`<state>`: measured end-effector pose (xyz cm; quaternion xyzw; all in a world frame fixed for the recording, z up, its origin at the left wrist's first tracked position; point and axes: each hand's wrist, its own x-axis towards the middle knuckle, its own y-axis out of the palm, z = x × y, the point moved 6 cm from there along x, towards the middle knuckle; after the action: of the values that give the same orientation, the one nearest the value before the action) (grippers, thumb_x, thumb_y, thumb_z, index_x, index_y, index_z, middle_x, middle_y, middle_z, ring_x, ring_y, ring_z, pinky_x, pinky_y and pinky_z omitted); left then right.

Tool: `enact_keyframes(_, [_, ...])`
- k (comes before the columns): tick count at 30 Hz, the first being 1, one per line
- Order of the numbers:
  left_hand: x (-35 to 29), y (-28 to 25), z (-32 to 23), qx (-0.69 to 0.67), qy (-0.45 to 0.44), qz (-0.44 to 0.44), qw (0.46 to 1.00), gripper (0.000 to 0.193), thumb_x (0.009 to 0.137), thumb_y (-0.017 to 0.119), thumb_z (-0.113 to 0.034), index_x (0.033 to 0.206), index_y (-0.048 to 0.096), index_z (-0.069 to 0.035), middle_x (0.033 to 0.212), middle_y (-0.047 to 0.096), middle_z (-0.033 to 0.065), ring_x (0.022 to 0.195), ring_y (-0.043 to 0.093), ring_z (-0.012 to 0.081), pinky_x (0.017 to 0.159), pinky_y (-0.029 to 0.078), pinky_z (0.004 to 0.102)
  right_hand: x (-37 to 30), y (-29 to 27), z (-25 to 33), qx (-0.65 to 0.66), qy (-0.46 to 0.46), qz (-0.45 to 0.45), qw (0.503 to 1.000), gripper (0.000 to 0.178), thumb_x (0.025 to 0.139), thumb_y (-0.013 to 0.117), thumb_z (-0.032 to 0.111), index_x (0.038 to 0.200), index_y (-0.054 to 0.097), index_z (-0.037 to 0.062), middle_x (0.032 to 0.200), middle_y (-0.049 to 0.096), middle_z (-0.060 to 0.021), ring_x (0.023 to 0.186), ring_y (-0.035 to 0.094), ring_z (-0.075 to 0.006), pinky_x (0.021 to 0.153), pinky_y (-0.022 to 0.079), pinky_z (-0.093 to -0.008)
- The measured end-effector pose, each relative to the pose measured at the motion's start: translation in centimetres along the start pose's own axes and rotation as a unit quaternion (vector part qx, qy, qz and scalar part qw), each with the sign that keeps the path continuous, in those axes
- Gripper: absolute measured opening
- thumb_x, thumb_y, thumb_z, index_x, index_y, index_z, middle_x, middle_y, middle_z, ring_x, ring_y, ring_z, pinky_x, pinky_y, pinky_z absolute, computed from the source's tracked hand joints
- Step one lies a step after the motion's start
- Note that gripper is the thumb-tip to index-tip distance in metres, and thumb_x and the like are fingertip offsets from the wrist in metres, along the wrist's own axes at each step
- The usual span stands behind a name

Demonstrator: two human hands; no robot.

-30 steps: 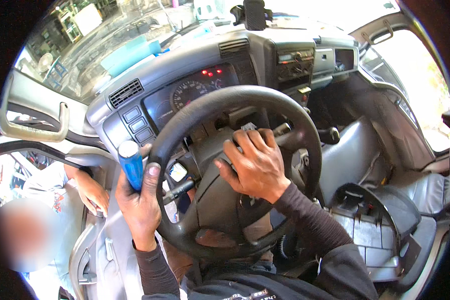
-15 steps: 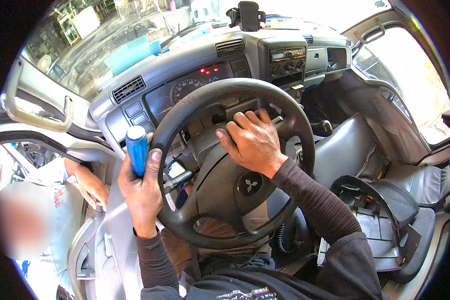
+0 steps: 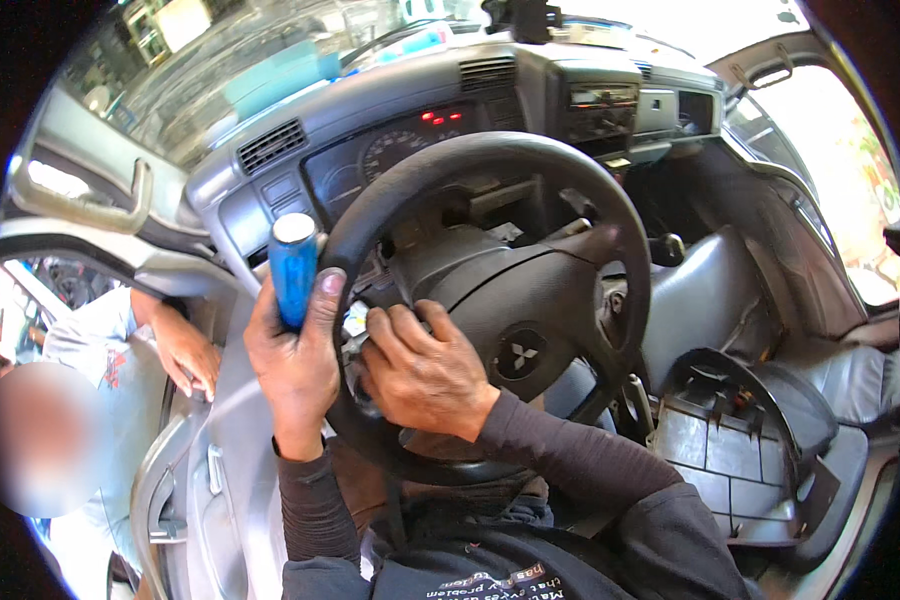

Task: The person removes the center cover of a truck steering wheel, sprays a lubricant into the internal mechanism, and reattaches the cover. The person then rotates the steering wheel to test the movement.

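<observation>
My left hand (image 3: 295,365) is closed round a blue screwdriver handle (image 3: 293,275) that stands upright, its pale end up. The shaft is hidden. The thumb lies against the left rim of the black steering wheel (image 3: 490,150). My right hand (image 3: 425,375) reaches across the wheel hub to the left opening between spoke and rim. Its fingers are curled over the spot by the column stalk, fingertips out of sight, so what they hold cannot be made out.
Red lamps glow on the instrument cluster (image 3: 400,145). A removed dark plastic trim panel (image 3: 720,450) lies on the seat to the right. At the left door, another person's hand (image 3: 185,355) rests on the door edge. A phone holder (image 3: 520,18) stands on the dashboard.
My right hand has moved from the upper right of the hub, left and down to beside my left hand, its fingers now curled in. The view has shifted a little.
</observation>
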<state>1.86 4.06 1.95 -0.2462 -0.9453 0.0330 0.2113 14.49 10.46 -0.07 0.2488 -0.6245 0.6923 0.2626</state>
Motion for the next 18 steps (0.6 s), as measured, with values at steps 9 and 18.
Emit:
enact_keyframes(9, [0.1,0.1,-0.3,0.017,-0.02,-0.012,1.0,0.033,0.1,0.075,-0.012,0.13,0.071,0.001,0.115,0.073,0.0057,0.104,0.063,0.0125,0.098,0.05,0.03,0.0,-1.0,0.7,0.04,0.003,-0.033,0.999,0.026,0.091,0.07,0.029,0.097,0.072,0.0044,0.108,0.067,-0.0128,0.103,0.062,-0.0268,0.096,0.047,-0.0444])
enact_keyframes(18, [0.6,0.2,-0.3,-0.001,0.005,0.011,1.0,0.036,0.101,0.075,-0.018,0.132,0.07,0.001,0.116,0.074,0.0062,0.101,0.067,0.0124,0.093,0.053,0.028,-6.9,-3.1,0.9,0.035,-0.057,0.004,0.998,0.038,0.086,0.073,0.04,0.118,0.072,0.0182,0.123,0.065,-0.0059,0.112,0.062,-0.0217,0.102,0.047,-0.0454])
